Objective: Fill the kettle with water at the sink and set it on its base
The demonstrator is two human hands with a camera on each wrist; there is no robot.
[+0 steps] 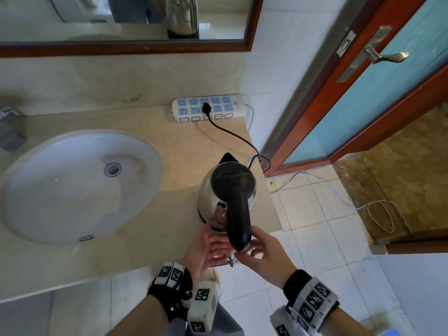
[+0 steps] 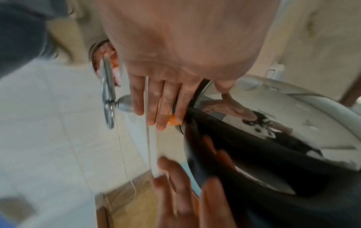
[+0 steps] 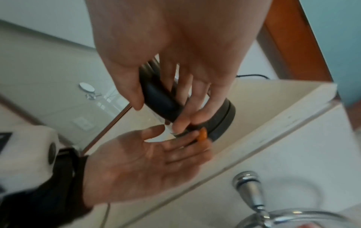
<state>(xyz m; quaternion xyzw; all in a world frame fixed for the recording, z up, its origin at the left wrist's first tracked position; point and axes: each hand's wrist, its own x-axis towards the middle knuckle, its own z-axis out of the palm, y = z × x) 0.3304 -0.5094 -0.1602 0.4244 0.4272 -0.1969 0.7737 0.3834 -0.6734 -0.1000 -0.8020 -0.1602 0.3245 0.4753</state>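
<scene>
The kettle [image 1: 226, 190] stands on its base [image 3: 224, 121] at the sink's [image 1: 80, 185] three o'clock; right hand [image 1: 264, 251] loosely cups the handle, left hand [image 1: 206, 248] spread flat (palm up) beneath it

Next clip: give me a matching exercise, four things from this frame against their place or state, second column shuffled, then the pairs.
Things:
1. kettle
2. plug
3. sink
4. door handle

Places or states:
A. set into the counter, left of the kettle
B. on the open door at upper right
C. on its base near the counter's right edge
D. in the power strip by the wall

Pairs: 1-C, 2-D, 3-A, 4-B
</scene>
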